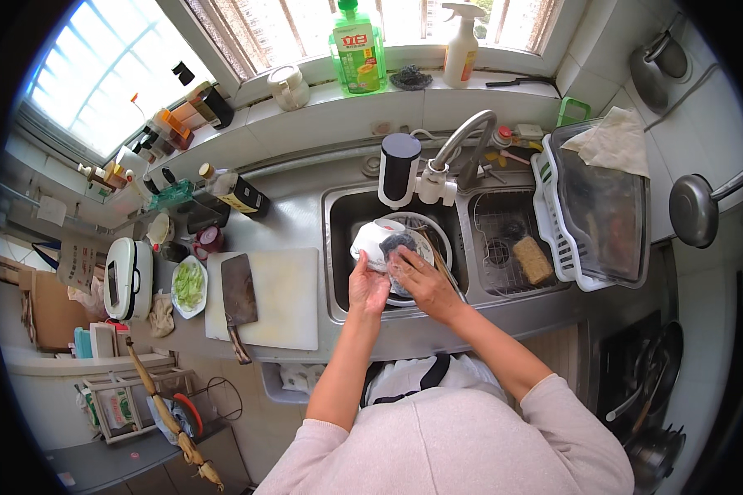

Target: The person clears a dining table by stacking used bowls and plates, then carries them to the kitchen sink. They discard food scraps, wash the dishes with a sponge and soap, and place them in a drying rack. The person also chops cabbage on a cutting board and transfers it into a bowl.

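Observation:
Over the left sink basin (336, 285), my left hand (368, 290) grips a white bowl (366, 240) from below, its base tilted upward. My right hand (425, 289) presses a dark grey scouring pad (397, 244) against the bowl's right side, fingers bent over it. Beneath, a round white-rimmed dish (443, 234) and other dishes sit in the basin, partly hidden by the bowl and my hands. Thin sticks, perhaps chopsticks (451, 275), lean at the basin's right side. Above stands a curved faucet (472, 132) with a black-and-white unit (399, 169).
A cleaver (240, 289) lies on a white cutting board (293, 301), left of the sink, beside a plate of chopped greens (190, 286). The right basin has a wire rack (489, 223) and a tan sponge (532, 260). Further right stands a white dish basket (557, 239).

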{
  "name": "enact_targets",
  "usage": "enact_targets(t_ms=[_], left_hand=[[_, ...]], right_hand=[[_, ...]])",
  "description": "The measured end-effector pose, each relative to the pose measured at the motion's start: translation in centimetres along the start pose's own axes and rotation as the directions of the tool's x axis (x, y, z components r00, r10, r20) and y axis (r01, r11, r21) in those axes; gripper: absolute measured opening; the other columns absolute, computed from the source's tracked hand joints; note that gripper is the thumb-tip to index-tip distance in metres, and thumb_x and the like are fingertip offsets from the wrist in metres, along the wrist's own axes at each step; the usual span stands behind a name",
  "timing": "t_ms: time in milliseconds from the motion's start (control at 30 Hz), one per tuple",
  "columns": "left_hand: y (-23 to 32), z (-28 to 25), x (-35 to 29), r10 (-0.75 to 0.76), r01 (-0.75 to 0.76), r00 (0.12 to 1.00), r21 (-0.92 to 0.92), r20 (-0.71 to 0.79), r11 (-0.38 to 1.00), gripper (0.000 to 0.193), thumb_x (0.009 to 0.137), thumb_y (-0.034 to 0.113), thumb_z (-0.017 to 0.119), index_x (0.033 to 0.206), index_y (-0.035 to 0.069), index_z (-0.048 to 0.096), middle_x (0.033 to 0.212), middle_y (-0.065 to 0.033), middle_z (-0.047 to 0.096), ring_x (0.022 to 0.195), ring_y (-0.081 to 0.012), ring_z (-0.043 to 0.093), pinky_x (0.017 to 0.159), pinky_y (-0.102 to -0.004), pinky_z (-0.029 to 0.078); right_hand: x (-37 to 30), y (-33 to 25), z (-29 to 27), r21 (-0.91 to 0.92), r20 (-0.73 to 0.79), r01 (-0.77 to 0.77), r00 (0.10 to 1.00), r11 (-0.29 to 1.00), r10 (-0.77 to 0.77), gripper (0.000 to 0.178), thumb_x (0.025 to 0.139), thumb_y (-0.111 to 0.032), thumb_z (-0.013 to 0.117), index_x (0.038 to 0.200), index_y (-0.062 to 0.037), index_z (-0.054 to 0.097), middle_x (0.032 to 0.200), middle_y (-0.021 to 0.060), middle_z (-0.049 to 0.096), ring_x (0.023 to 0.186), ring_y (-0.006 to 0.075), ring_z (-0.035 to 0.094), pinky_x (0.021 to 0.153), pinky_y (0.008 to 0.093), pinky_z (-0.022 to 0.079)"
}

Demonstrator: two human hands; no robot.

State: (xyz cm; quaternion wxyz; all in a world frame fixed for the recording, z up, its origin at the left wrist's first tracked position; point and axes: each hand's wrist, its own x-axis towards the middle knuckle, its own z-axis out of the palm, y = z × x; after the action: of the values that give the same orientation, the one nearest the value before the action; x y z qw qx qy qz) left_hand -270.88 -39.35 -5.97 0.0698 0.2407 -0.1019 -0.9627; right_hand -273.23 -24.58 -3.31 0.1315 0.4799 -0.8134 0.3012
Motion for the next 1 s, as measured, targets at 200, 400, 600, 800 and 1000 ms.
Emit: enact_targets(t_ms=[200,400,600,800,1000], left_hand=[[2.0,-1.4,0.7,-0.127,0.114,0.968,0.072,0.217,0.991,0.031,0.091,0.025,0.046,0.113,0.002,0.051,0.106,-0.0081,0.06,0.097,-0.0211,0.056,0.089,-0.0365,0.043],[2.3,1.2,-0.8,0.053,-0.051,0.998,0.06,-0.029,0.997,0.036,0.087,0.018,0.055,0.118,0.003,0.046,0.119,-0.0106,0.052,0.113,-0.0243,0.048,0.098,-0.042,0.038],[2.3,0.4,-1.8,0.136,-0.106,0.988,0.317,-0.074,0.943,0.043,0.08,0.015,0.065,0.117,0.004,0.046,0.117,-0.0074,0.054,0.109,-0.0199,0.05,0.095,-0.0365,0.04],[1.2,0.6,-2.7,0.15,-0.136,0.989,0.481,0.009,0.866,0.026,0.083,0.014,0.061,0.107,0.009,0.052,0.104,-0.0041,0.06,0.096,-0.016,0.057,0.085,-0.0318,0.047],[2.5,-0.2,-3.2,0.121,-0.11,0.993,0.449,0.003,0.887,0.028,0.084,0.015,0.06,0.11,0.007,0.052,0.106,-0.0053,0.06,0.097,-0.0167,0.057,0.085,-0.034,0.047]], right_hand=[[3.1,-1.3,-0.1,0.123,-0.009,0.069,0.998,0.99,-0.068,0.034,0.075,0.0,0.049,0.109,-0.001,0.055,0.124,0.0107,0.05,0.122,0.0262,0.04,0.1,0.0424,0.034],[-2.6,4.1,1.0,0.429,0.036,-0.39,0.908,0.815,0.416,0.029,0.083,-0.005,0.049,0.111,0.0007,0.054,0.11,0.0124,0.059,0.105,0.022,0.055,0.089,0.0298,0.043],[-2.6,6.1,2.6,0.905,0.288,-0.422,0.502,-0.06,0.816,0.03,0.092,-0.022,0.048,0.107,0.003,0.054,0.095,0.004,0.061,0.084,0.0103,0.055,0.078,0.0243,0.043],[4.1,0.1,1.8,0.577,-0.087,-0.45,0.796,0.682,0.599,0.028,0.086,-0.013,0.053,0.11,0.0018,0.054,0.104,0.0141,0.058,0.097,0.0236,0.055,0.084,0.0314,0.042],[2.4,-1.7,-0.2,0.559,-0.046,-0.325,0.907,0.763,0.419,0.032,0.077,0.004,0.054,0.108,-0.0012,0.057,0.11,0.0167,0.055,0.107,0.0308,0.05,0.092,0.0364,0.04]])
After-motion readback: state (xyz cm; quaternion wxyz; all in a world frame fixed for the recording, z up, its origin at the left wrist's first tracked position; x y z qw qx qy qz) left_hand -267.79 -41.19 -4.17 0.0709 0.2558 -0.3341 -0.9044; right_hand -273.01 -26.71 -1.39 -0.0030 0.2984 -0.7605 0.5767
